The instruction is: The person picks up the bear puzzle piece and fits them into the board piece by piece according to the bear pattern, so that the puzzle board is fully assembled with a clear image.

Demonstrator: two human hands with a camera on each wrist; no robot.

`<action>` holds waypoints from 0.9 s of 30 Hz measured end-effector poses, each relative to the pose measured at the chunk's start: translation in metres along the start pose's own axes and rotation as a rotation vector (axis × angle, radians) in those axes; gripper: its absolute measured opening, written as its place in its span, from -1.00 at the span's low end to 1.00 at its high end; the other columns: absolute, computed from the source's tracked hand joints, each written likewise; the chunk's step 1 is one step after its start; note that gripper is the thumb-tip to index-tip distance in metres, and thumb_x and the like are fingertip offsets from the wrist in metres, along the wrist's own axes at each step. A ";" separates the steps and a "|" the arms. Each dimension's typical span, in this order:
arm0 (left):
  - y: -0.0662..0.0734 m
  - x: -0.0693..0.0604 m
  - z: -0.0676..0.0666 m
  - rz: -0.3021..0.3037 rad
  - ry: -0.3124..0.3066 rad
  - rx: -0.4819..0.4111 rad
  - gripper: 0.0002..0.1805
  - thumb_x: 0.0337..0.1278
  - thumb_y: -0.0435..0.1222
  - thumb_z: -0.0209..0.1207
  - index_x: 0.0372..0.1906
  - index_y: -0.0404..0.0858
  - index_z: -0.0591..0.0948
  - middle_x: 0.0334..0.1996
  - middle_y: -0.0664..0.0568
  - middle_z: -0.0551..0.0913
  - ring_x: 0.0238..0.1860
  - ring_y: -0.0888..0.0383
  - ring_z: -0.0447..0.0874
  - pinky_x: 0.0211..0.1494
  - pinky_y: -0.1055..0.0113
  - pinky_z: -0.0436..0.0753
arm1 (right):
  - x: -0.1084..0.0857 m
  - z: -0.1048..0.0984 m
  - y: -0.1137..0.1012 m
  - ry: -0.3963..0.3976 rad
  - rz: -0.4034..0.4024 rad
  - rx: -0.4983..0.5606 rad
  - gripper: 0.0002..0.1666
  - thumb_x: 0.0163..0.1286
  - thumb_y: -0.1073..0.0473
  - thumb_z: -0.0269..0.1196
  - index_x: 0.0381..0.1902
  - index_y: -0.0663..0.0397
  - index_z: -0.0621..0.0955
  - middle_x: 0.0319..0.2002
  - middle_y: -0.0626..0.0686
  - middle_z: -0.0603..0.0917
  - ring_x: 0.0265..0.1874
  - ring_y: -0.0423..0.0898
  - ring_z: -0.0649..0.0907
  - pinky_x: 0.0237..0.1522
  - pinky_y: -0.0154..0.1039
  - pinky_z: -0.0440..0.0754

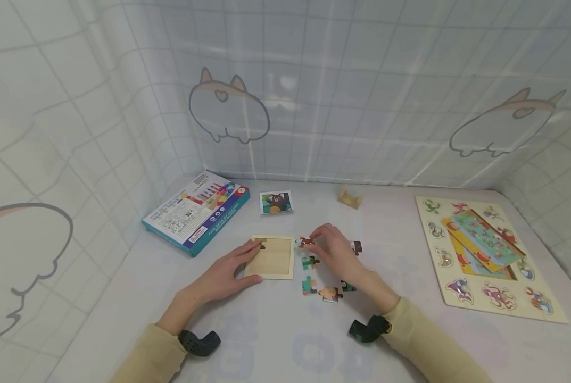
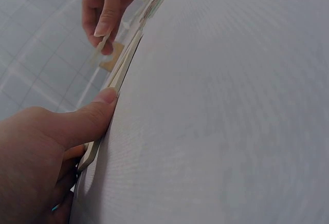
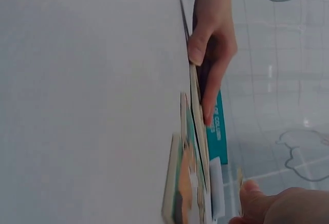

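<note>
My left hand (image 1: 230, 271) holds a square wooden puzzle tray (image 1: 291, 260) at its left side, thumb by the near edge and fingers reaching over the top. A green-and-brown puzzle piece (image 1: 263, 244) lies in the tray's upper left corner, partly hidden by the fingertips. To the right, my right hand (image 1: 335, 250) pinches a brown jigsaw piece (image 1: 306, 242) between thumb and fingers, raised off the table in the left wrist view. Loose pieces lie around and below it: a green one (image 1: 309, 263), a teal one (image 1: 309, 285), a peach one (image 1: 330, 294) and a dark one (image 1: 357, 247).
A picture card with a bear (image 1: 276, 202) lies behind the tray. Left of it is a teal-edged box (image 1: 199, 213). A small wooden holder (image 1: 349, 199) stands at the back. On the right, a large animal board (image 1: 501, 298) carries colourful panels (image 1: 486, 239).
</note>
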State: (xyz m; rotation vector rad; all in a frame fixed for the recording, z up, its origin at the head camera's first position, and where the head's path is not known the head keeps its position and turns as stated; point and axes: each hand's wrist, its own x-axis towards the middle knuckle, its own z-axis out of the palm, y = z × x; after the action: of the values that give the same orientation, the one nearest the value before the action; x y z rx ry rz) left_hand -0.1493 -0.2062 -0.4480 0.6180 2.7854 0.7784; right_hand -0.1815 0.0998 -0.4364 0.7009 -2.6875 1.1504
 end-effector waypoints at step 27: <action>0.003 -0.002 -0.003 -0.011 -0.007 -0.005 -0.07 0.18 0.23 0.23 0.57 0.03 0.17 0.60 0.14 0.06 0.60 0.04 0.01 0.51 -0.08 0.29 | 0.025 0.046 -0.036 -0.097 -0.035 -0.026 -0.71 0.42 0.08 0.29 -0.03 0.15 0.62 -0.04 0.04 0.62 -0.04 -0.05 0.57 0.08 -0.08 0.60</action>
State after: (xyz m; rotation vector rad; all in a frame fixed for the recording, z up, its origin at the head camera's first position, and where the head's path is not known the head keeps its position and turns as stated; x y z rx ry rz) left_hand -0.1477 -0.2057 -0.4433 0.6030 2.7773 0.7790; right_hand -0.1843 0.0361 -0.4374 0.8166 -2.7522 1.0986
